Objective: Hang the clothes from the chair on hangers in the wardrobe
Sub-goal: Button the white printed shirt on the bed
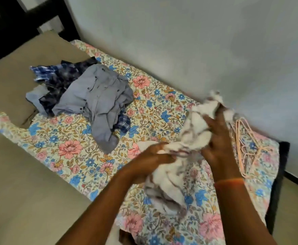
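Left fingers: curled round a bunched fold of the white garment (178,151) by the left hand (151,156); the fingertips are buried in the cloth.
Right fingers: spread by the right hand (217,138) and laid against the upper part of the same garment; whether any fingertip hooks into a fold cannot be told through the motion blur.
Garment in hand: white with faint brownish markings, crumpled, held above the floral bed sheet (144,103), with its lower end trailing on the bed.
Hangers: a loose bundle of pink hangers (245,147) is seen lying on the bed just beside the right hand, near the wall (180,32).
Remaining clothes: a heap is seen farther up the bed, well apart from the hands, with a grey shirt (98,96) on top and dark blue checked garments (56,76) beneath.
Progress: judged early; no garment is seen on a hanger, and neither chair nor wardrobe is in view.
Work left: the white garment is to be opened out and hung, then the heap.
Obstacles: the hangers appear tangled together.
Surroundings: a beige pillow (21,68) is partly covered by the heap.
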Demonstrator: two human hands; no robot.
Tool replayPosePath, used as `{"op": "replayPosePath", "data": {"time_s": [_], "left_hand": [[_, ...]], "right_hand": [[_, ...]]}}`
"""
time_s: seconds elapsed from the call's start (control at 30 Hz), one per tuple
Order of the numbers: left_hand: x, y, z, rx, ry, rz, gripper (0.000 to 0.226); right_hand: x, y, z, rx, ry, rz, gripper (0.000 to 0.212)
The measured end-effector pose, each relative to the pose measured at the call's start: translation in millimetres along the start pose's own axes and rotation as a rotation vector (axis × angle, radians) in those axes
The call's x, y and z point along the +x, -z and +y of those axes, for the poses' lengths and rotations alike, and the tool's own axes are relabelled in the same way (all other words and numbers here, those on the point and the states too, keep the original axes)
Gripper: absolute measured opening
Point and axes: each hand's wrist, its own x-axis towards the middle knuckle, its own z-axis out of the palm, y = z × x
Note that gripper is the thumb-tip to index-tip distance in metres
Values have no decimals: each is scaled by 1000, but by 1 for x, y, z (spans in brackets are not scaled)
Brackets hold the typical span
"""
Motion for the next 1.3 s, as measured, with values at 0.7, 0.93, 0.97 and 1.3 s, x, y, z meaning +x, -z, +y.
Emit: {"op": "replayPosePath", "data": {"time_s": [0.7, 0.93, 0.97, 1.3], "left_hand": [[87, 122, -384, 542, 29, 636, 52], [170, 94, -393, 919, -325, 785, 42], [182, 93, -395, 980, -332, 792, 43], [254, 106, -386, 1069, -142, 885, 23]], "right_hand": [[80, 172, 388, -1655, 202, 220, 65], [76, 195, 457, -2059, 141, -24, 93], [73, 200, 464, -2077, 201, 5, 90], [98, 236, 503, -1977, 579, 123, 72]]}}
